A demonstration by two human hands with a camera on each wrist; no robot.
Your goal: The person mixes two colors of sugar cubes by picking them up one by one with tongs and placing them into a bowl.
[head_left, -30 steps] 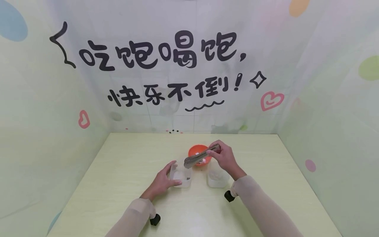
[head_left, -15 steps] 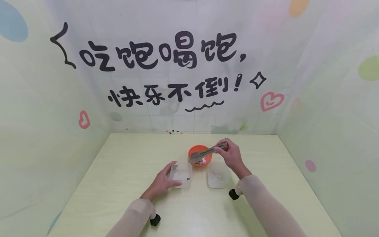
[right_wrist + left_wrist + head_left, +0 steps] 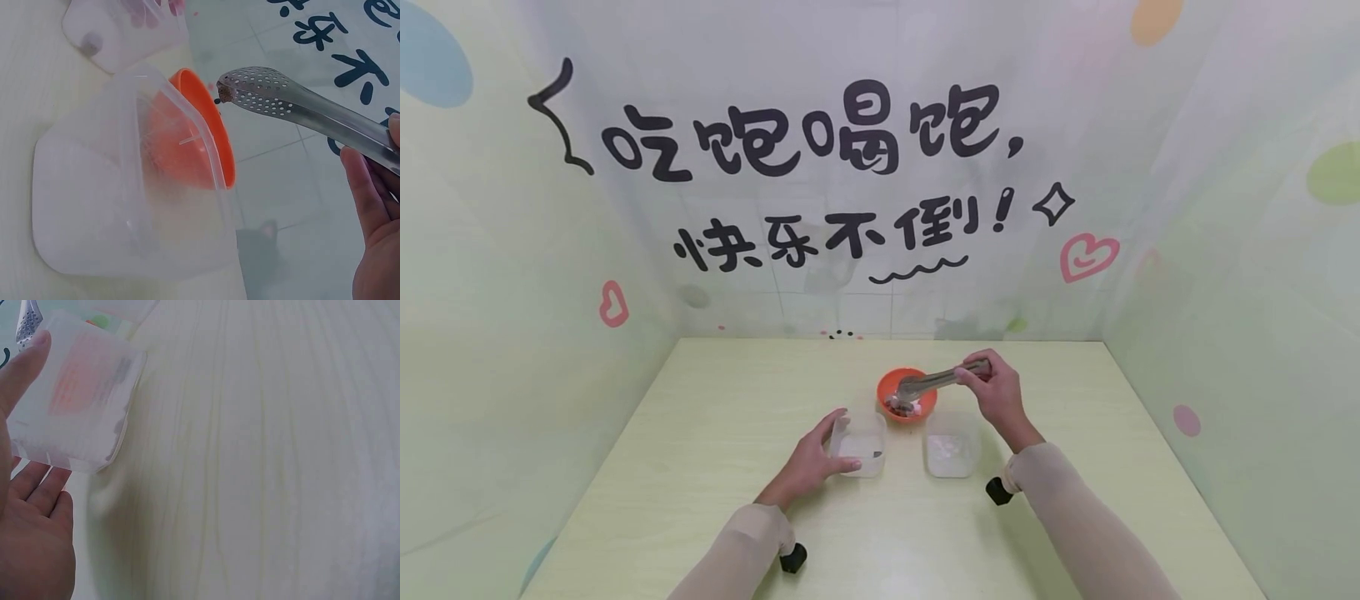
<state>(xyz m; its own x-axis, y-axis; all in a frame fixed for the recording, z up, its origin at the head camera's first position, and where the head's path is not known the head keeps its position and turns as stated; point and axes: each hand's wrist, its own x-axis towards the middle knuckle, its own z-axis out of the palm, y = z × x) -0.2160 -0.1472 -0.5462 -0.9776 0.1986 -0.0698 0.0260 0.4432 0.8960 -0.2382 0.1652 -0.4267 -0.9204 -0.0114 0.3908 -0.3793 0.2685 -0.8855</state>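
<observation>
My left hand grips the side of a clear plastic box, thumb along the near edge and fingers at the back. One small dark piece lies in that box. My right hand holds metal tongs by the handle end. Their perforated tips are over an orange bowl with white and brownish pieces inside. In the right wrist view, a small brown piece shows at the tip of the tongs. The left wrist view shows the left box between thumb and fingers.
A second clear plastic box stands right of the first, in front of the bowl, with pale contents at its bottom. All three containers stand on a pale wood-grain table. A printed wall sheet rises behind the table's back edge.
My right hand has carried the tongs rightward, from above the left box's far edge to over the orange bowl. My left hand keeps its grip on the box.
</observation>
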